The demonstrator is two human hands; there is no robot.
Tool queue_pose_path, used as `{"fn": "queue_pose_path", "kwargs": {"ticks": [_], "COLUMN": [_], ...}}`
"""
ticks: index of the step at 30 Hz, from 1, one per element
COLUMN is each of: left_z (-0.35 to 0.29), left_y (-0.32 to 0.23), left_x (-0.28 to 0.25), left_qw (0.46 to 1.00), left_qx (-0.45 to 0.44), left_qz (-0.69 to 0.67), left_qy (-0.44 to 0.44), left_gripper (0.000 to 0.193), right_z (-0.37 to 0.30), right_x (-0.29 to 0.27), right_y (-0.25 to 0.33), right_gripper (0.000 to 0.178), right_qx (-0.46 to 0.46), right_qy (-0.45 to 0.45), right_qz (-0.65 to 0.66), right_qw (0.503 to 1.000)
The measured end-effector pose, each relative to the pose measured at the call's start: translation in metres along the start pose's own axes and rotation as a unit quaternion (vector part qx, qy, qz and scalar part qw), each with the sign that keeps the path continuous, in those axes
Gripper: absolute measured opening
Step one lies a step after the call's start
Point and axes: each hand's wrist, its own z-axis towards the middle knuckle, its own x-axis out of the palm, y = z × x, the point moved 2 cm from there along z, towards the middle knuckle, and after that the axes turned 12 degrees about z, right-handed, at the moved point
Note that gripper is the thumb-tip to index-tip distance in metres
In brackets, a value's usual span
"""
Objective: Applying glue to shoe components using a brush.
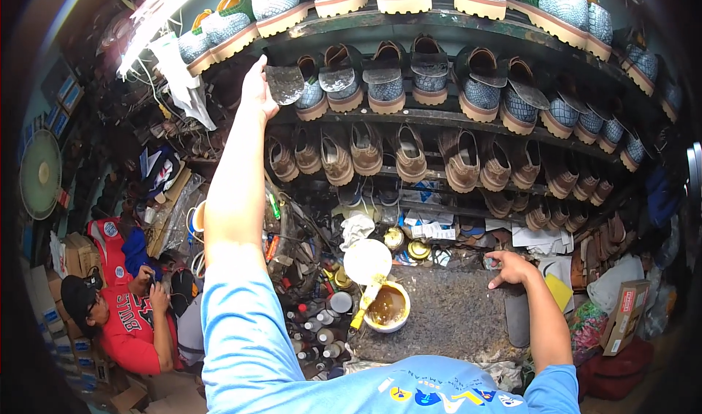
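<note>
My left hand (259, 91) is raised to the second shelf row, closed on the edge of a dark, flat insole (286, 85) beside a blue-grey scaly-patterned shoe (312, 96). Similar dark flat pieces stick out of other shoes in that row. Down at the worktable, my right hand (514, 269) rests near the far right edge, thumb and forefinger apart. A small pale object (490, 263) lies by these fingertips; its kind is unclear. Below my right wrist, another dark insole (517, 320) lies on the rough worktable (446, 308).
A glue-filled tub (395, 313) with a yellow-handled brush (368, 302) across it stands left on the table, next to a round white lid (368, 262). Several bottles (327, 335) crowd the left side. Brown shoes (409, 153) fill the lower shelf. A person in red (131, 326) sits at left.
</note>
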Motion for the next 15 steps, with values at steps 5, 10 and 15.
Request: {"fn": "queue_pose_path", "kwargs": {"ticks": [5,10,15], "left_z": [0.024,0.048,0.053], "left_y": [-0.01,-0.007,-0.007], "left_x": [0.002,0.001,0.003], "left_qw": [0.998,0.989,0.967], "left_qx": [0.028,0.052,0.043], "left_qz": [0.051,0.132,0.239], "left_qy": [-0.02,-0.045,-0.076], "left_gripper": [0.04,0.038,0.042], "right_z": [-0.009,-0.015,-0.017], "right_x": [-0.002,-0.004,-0.003], "right_y": [0.013,0.029,0.024], "right_gripper": [0.099,0.096,0.097], "right_qx": [-0.002,0.008,0.006], "right_qy": [0.007,0.001,-0.026], "right_qz": [-0.008,0.018,0.016], "right_qw": [1.0,1.0,1.0]}}
